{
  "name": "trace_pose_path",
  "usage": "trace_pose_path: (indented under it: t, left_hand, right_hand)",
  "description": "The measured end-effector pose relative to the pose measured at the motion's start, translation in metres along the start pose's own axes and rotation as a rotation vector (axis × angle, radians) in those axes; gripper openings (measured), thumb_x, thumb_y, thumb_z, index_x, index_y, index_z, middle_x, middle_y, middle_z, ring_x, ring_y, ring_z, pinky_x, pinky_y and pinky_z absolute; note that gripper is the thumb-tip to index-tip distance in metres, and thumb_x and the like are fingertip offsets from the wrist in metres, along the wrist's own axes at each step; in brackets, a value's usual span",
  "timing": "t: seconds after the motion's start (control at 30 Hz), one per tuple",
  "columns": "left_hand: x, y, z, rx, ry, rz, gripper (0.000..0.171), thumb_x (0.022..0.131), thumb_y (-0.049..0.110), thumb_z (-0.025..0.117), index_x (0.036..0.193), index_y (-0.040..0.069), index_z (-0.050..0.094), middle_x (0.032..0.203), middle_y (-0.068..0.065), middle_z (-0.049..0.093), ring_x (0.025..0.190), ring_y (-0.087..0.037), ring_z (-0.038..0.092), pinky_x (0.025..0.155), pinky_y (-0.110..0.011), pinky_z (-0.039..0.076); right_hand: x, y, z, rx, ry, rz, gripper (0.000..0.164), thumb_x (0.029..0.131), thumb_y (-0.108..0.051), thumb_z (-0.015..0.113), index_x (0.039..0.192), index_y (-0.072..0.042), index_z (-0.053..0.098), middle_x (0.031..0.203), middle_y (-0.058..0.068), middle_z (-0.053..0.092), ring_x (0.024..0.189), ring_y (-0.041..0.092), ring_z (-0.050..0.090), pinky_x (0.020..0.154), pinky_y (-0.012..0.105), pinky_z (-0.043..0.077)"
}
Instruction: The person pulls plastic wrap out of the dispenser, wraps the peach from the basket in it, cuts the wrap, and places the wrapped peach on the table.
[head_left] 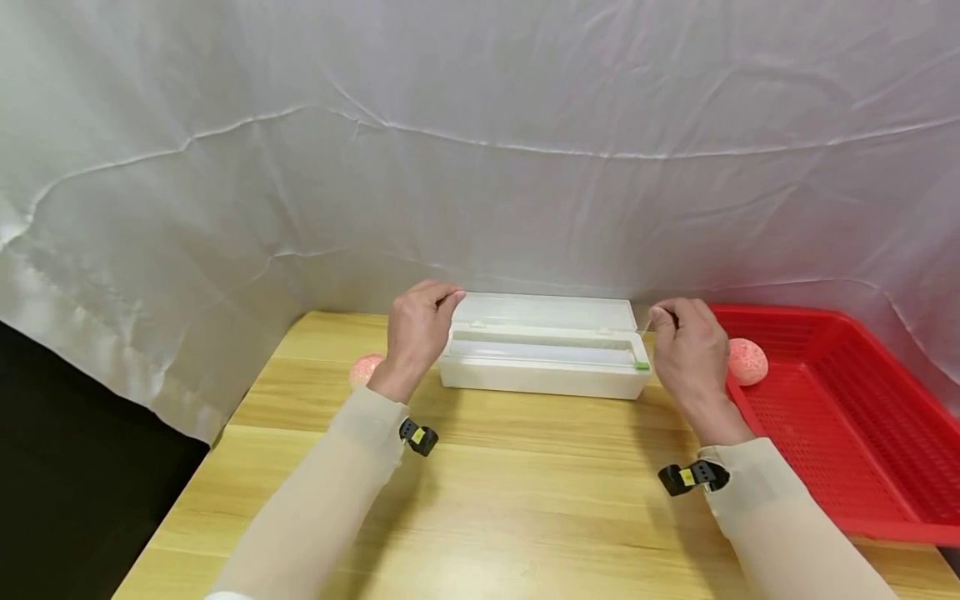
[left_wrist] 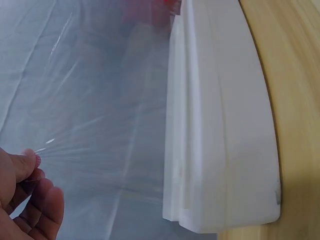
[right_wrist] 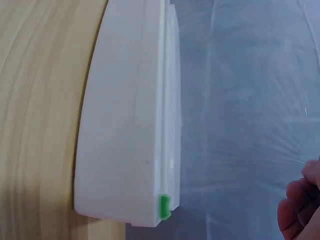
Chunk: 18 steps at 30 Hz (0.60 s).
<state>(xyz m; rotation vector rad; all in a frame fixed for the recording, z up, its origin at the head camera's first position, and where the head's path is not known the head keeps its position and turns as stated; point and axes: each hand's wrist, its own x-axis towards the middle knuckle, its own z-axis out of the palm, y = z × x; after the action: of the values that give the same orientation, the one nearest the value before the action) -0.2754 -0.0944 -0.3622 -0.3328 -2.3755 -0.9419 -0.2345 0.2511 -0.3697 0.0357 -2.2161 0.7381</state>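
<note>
A long white cling film dispenser (head_left: 543, 379) lies on the table with its clear lid (head_left: 543, 312) raised at the back. The white roll (head_left: 540, 352) shows inside, and a green slider (head_left: 641, 365) sits at the right end of its front edge. My left hand (head_left: 420, 329) pinches one corner of a transparent sheet of cling film (left_wrist: 75, 150) between thumb and fingertip, above the dispenser's left end. Over the right end, my right hand (head_left: 690, 346) pinches the film's other side. Creases fan out from both pinches. In the head view the film is barely visible.
A red plastic basket (head_left: 840, 433) stands on the right of the wooden table (head_left: 510, 500). One pink speckled ball (head_left: 747, 362) is at its left rim; another pink ball (head_left: 365, 370) is partly behind my left wrist. Grey-white cloth (head_left: 525, 208) hangs behind.
</note>
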Motion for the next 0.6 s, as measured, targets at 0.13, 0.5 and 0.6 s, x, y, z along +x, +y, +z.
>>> trace_pose_path:
  t: [0.13, 0.5, 0.6]
  left_hand:
    - [-0.001, 0.004, -0.005, -0.026, 0.036, 0.007, 0.022, 0.103, 0.026, 0.070, 0.110, 0.010, 0.084, 0.108, -0.007, 0.079, 0.095, -0.023, 0.077, 0.083, -0.040, 0.063]
    - [0.002, 0.019, -0.020, -0.107, 0.121, 0.036, 0.019, 0.101, 0.024, 0.073, 0.108, 0.010, 0.084, 0.103, -0.006, 0.080, 0.090, -0.021, 0.076, 0.080, -0.039, 0.063]
    - [0.000, 0.022, -0.024, -0.133, 0.147, 0.050, 0.018, 0.101, 0.022, 0.073, 0.107, 0.009, 0.084, 0.102, -0.006, 0.079, 0.087, -0.021, 0.076, 0.078, -0.038, 0.062]
  right_hand:
    - [0.001, -0.005, -0.004, 0.040, 0.041, -0.017, 0.020, 0.106, -0.012, 0.062, 0.100, 0.005, 0.069, 0.098, 0.025, 0.064, 0.093, 0.044, 0.061, 0.083, 0.056, 0.047]
    - [0.007, -0.021, -0.020, 0.096, 0.112, -0.036, 0.021, 0.105, -0.014, 0.064, 0.102, 0.006, 0.071, 0.099, 0.025, 0.066, 0.091, 0.038, 0.060, 0.078, 0.039, 0.041]
    - [0.006, -0.024, -0.024, 0.117, 0.144, -0.039, 0.021, 0.105, -0.015, 0.065, 0.102, 0.005, 0.073, 0.099, 0.023, 0.067, 0.089, 0.033, 0.060, 0.078, 0.027, 0.038]
